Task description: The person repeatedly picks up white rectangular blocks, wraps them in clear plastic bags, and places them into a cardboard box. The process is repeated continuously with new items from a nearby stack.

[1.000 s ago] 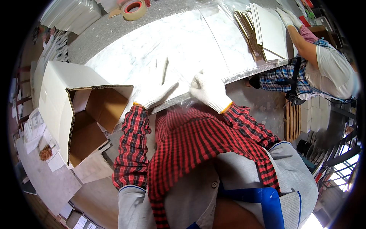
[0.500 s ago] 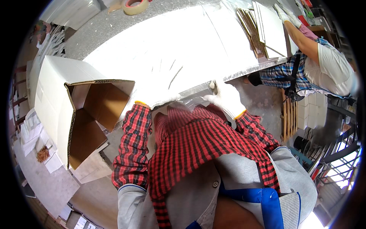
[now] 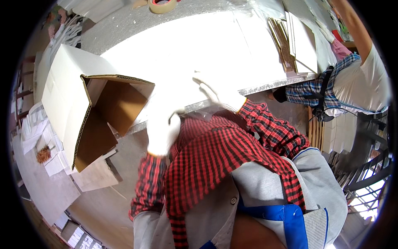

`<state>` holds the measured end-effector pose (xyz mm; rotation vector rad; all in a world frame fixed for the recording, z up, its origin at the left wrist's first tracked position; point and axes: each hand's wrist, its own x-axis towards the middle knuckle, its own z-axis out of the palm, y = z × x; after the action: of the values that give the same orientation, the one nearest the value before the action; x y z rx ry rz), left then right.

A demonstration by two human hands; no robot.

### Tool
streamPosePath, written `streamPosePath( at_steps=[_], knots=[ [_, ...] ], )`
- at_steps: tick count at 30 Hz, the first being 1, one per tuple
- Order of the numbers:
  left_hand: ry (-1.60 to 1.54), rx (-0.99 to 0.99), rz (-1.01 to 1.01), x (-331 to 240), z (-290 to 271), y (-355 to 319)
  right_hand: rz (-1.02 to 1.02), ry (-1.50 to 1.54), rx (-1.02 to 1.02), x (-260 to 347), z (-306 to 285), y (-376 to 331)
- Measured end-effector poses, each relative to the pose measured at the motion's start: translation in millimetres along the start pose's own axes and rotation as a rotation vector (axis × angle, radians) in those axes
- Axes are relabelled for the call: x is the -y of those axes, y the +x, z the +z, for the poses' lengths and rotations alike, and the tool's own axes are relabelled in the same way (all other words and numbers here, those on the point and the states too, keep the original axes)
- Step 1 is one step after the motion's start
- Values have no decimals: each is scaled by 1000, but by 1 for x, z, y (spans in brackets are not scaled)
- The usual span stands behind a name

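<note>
A white sheet-like surface [image 3: 166, 54], washed out by glare, covers much of the table in front of me. My right hand [image 3: 222, 94], in a white knit glove, lies over its near edge with fingers stretched out and nothing visible in them. By the near table edge, beside the open carton, is my left hand [image 3: 163, 133], gloved too. Its thumb stands apart from the palm, while its other fingers merge into the glare. A bit of clear plastic [image 3: 204, 115] shows between my hands, against my red and black checked apron [image 3: 207, 149].
A white carton [image 3: 64, 99] with a brown inside lies at left, its opening toward me. Flat cardboard pieces [image 3: 302, 45] are stacked at the far right. Beside them stands a co-worker [image 3: 356, 85] with an arm reaching over the table. A tape roll [image 3: 162, 5] lies far back.
My left hand has drawn nearer to me and turned. My right hand has moved left and forward onto the white surface, its fingers straightening. The co-worker's arm has shifted.
</note>
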<state>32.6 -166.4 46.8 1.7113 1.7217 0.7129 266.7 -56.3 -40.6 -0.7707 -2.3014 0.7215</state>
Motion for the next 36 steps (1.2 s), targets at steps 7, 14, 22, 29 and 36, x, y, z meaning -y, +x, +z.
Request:
streamPosePath(
  at_steps=[7, 14, 22, 29, 36],
  knots=[
    [-509, 262, -638, 20, 90, -34, 129, -64, 157, 17, -1, 13],
    [-894, 203, -725, 6, 91, -28, 106, -230, 278, 20, -11, 18],
    [-99, 30, -476, 35, 96, -41, 3, -267, 322, 30, -22, 19],
    [410, 469, -486, 46, 44, -50, 27, -355, 316, 48, -38, 28],
    [203, -80, -294, -40, -8, 25, -104, -247, 292, 32, -53, 35]
  ],
)
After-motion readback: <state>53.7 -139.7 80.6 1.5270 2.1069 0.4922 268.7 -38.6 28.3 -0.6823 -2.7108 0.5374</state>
